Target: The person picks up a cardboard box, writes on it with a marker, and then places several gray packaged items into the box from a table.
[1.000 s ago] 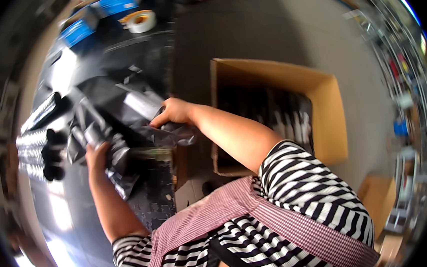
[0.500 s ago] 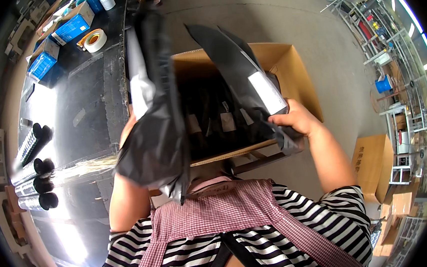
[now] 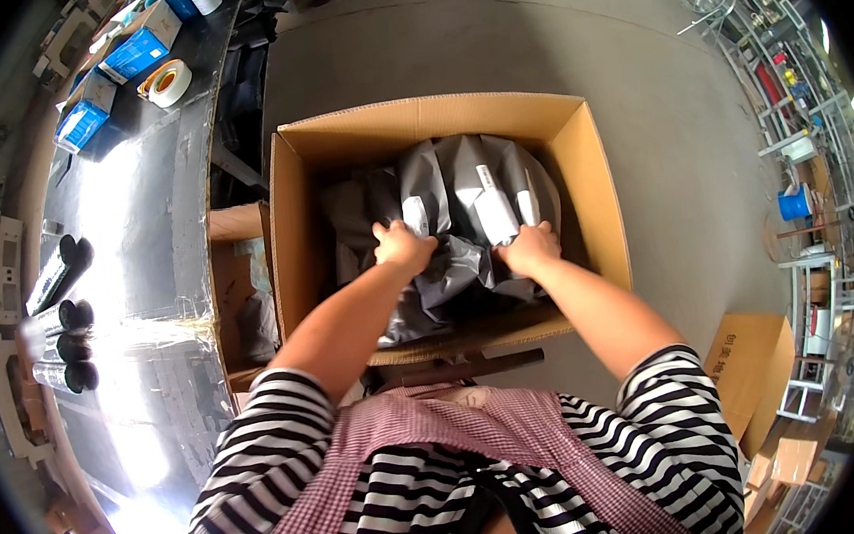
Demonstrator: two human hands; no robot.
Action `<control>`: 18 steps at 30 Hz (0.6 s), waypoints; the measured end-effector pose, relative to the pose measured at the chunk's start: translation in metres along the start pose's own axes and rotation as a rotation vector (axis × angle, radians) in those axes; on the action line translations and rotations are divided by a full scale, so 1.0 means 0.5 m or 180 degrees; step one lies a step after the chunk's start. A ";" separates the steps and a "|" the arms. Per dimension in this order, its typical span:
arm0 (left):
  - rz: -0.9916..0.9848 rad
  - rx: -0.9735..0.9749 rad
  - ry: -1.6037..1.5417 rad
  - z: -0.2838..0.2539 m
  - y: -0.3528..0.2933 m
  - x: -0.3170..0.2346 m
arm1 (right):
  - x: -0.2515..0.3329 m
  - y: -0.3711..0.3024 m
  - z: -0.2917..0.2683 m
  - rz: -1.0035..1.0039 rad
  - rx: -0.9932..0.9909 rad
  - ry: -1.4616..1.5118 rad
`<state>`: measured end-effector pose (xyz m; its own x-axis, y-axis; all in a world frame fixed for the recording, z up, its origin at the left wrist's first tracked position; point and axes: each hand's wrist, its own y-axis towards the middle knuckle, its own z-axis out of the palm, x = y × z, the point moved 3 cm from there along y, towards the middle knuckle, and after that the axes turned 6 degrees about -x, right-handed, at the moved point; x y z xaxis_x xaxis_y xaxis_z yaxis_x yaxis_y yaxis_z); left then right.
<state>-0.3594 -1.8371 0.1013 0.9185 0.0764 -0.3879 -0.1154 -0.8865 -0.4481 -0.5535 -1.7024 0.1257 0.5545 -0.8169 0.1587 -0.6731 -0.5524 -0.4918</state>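
Note:
A large open cardboard box (image 3: 601, 243) stands in front of me with several black plastic bags inside. Within it, my left hand (image 3: 405, 247) is closed on a black plastic bag (image 3: 418, 182) with a white label, left of the middle. To its right, my right hand (image 3: 531, 249) grips the near edge of another black plastic bag (image 3: 464, 159), which has white labels on its face. Both bags lie over the others. My fingertips are partly hidden in the folds of plastic.
On the left runs a black table (image 3: 162, 208) bearing black rolls (image 3: 55, 318), a tape roll (image 3: 168, 84) and blue boxes (image 3: 142, 48). A smaller carton (image 3: 239, 222) sits beside the big box. At the right are another cardboard box (image 3: 751, 372) and metal racks (image 3: 788, 138).
Both hands have come down into the box and closer together, bringing the black bags from above it to rest inside. More of the box's left side shows.

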 end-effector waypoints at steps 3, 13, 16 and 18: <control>0.0524 -0.0552 0.0368 0.166 0.108 0.065 | -0.010 0.075 0.165 -0.0077 0.0627 -0.0662; 0.1932 0.1417 0.1230 0.113 -0.002 0.098 | -0.093 -0.053 -0.006 -0.1923 0.1290 0.0615; 0.1984 0.1627 0.0569 -0.078 -0.143 0.085 | -0.161 -0.173 -0.066 -0.2782 0.0738 0.0744; 0.2378 0.1624 0.0678 -0.118 -0.211 0.153 | -0.200 -0.219 -0.054 -0.3044 0.0039 0.1069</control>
<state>-0.2549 -1.7644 0.1665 0.5829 -0.5637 -0.5852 -0.8111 -0.3599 -0.4611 -0.5484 -1.5644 0.1867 0.6907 -0.0384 0.7222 -0.0128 -0.9991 -0.0408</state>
